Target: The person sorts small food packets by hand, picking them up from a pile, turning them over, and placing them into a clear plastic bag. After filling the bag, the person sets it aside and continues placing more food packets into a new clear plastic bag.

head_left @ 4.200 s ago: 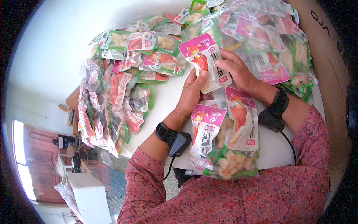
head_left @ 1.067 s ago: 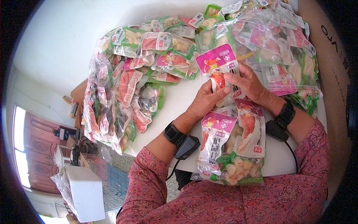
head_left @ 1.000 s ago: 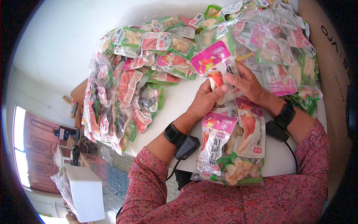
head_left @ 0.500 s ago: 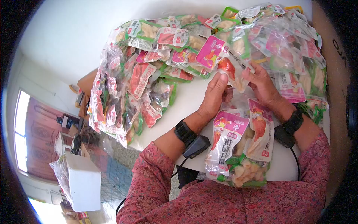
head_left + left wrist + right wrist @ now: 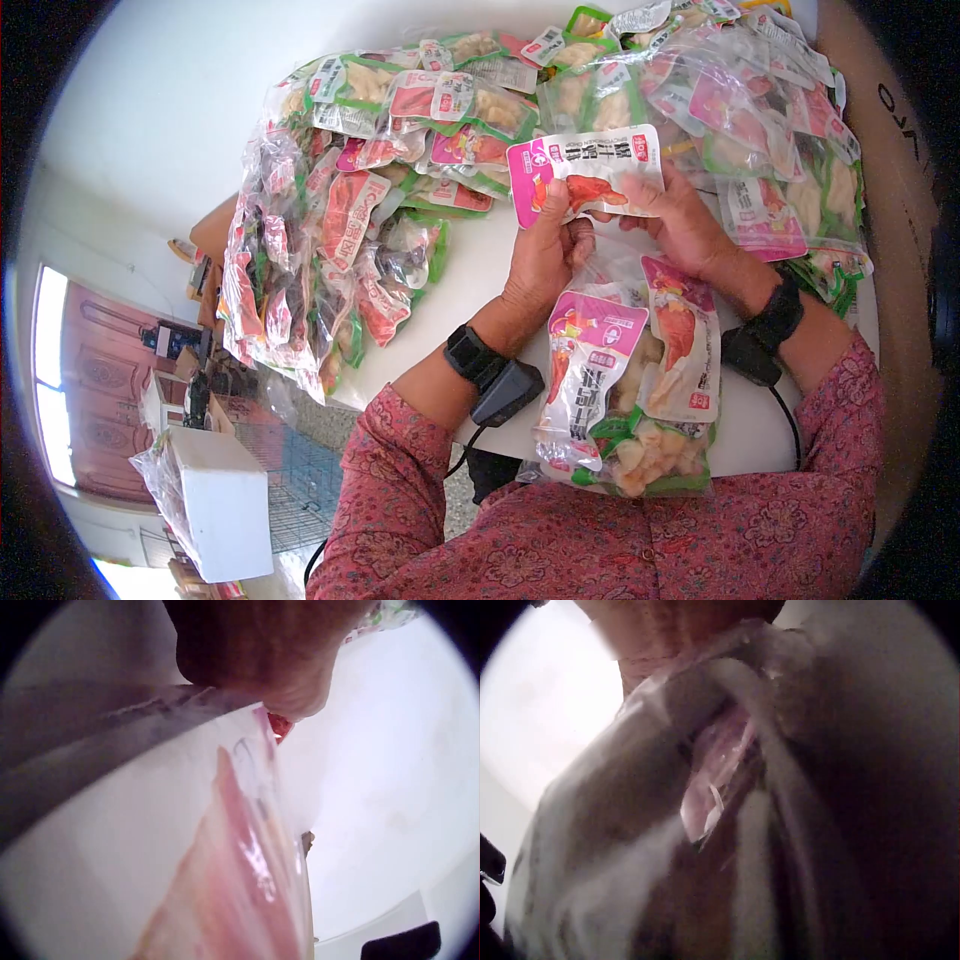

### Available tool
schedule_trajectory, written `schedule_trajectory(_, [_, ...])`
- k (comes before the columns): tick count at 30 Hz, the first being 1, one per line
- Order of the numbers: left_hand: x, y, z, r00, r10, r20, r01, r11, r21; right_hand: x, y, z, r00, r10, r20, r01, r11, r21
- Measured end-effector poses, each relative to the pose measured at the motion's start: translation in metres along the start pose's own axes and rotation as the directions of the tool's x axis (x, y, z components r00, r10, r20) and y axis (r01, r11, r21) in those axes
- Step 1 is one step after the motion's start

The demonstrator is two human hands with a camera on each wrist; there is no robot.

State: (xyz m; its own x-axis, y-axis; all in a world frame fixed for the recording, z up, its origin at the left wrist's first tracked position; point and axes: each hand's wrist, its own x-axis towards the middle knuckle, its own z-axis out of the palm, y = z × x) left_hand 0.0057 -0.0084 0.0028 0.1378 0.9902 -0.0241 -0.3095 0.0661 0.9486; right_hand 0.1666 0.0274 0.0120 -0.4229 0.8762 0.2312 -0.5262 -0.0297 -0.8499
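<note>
A snack packet (image 5: pixel 590 165) with a pink end, white label and red picture lies sideways between both hands in the head view. My left hand (image 5: pixel 540 260) pinches its lower left part, thumb across the front. At its right end, my right hand (image 5: pixel 695 230) grips it, thumb on the face. Below the hands, a clear plastic bag (image 5: pixel 625 375) of similar packets stands near the body, its top reaching up to the fingers. Shiny plastic with a blurred red print (image 5: pixel 240 862) fills much of the left wrist view. Crumpled film (image 5: pixel 630 825) hangs under the hand in the right wrist view.
Filled clear bags of packets are heaped at the left (image 5: pixel 330 230) and at the back right (image 5: pixel 770 120) of the white table (image 5: pixel 440 300). A cardboard box (image 5: pixel 900 200) borders the right side. A white box (image 5: pixel 225 505) stands beyond the table at lower left.
The snack packet has turned from nearly upright to lying sideways, pink end left. Both hands have kept hold of it, and the right thumb now lies over its right end. The bag below remains near the body.
</note>
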Motion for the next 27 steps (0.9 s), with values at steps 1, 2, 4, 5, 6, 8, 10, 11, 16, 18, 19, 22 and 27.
schedule_trajectory(1, [0.000, 0.001, 0.001, 1.000, -0.003, -0.009, 0.004, 0.997, 0.078, -0.002, 0.003, -0.002, 0.996, 0.083, 0.040, -0.081, 0.995, -0.058])
schedule_trajectory(2, [-0.001, 0.002, 0.002, 1.000, -0.004, -0.011, 0.005, 0.997, 0.077, -0.003, 0.006, -0.005, 0.983, 0.169, 0.076, -0.159, 0.980, -0.118])
schedule_trajectory(4, [-0.007, 0.009, 0.010, 0.998, 0.038, -0.054, -0.020, 0.954, 0.298, -0.001, 0.008, -0.009, 0.982, 0.178, 0.060, -0.169, 0.977, -0.132])
schedule_trajectory(5, [-0.007, 0.006, 0.008, 0.998, 0.036, -0.060, -0.017, 0.955, 0.295, -0.001, 0.008, -0.011, 0.989, 0.148, 0.009, -0.146, 0.983, -0.114])
schedule_trajectory(6, [-0.004, 0.003, 0.006, 0.998, 0.046, -0.039, -0.035, 0.971, 0.237, 0.000, 0.007, -0.011, 0.992, 0.117, -0.041, -0.120, 0.988, -0.099])
schedule_trajectory(8, [-0.001, -0.003, 0.005, 0.998, 0.057, -0.023, -0.052, 0.983, 0.175, 0.003, 0.006, -0.015, 0.996, 0.075, -0.049, -0.080, 0.991, -0.110])
schedule_trajectory(10, [-0.001, -0.005, 0.007, 0.993, 0.106, -0.059, -0.103, 0.993, 0.052, 0.005, 0.003, -0.015, 0.987, -0.010, -0.161, 0.001, 0.999, -0.054])
schedule_trajectory(11, [-0.001, -0.005, 0.007, 0.993, 0.105, -0.060, -0.102, 0.993, 0.051, 0.007, 0.002, -0.015, 0.985, -0.046, -0.164, 0.040, 0.998, -0.038])
schedule_trajectory(16, [-0.002, -0.004, 0.006, 0.999, 0.031, -0.007, -0.030, 0.990, 0.140, 0.009, 0.007, -0.024, 0.985, -0.042, -0.167, 0.033, 0.998, -0.056])
schedule_trajectory(18, [-0.005, 0.000, 0.004, 1.000, -0.021, 0.015, 0.019, 0.991, 0.129, 0.010, 0.007, -0.024, 0.983, -0.047, -0.176, 0.037, 0.998, -0.058])
schedule_trajectory(19, [-0.006, 0.001, 0.004, 0.997, -0.070, 0.034, 0.065, 0.991, 0.120, 0.010, 0.008, -0.024, 0.982, -0.041, -0.185, 0.033, 0.998, -0.047])
schedule_trajectory(22, [-0.005, 0.000, 0.006, 0.998, -0.062, 0.006, 0.061, 0.992, 0.113, 0.010, 0.009, -0.022, 0.979, -0.022, -0.203, 0.018, 1.000, -0.022])
schedule_trajectory(27, [-0.006, 0.000, 0.006, 0.998, -0.054, 0.032, 0.051, 0.995, 0.087, 0.010, 0.011, -0.025, 0.979, -0.010, -0.201, 0.012, 1.000, 0.010])
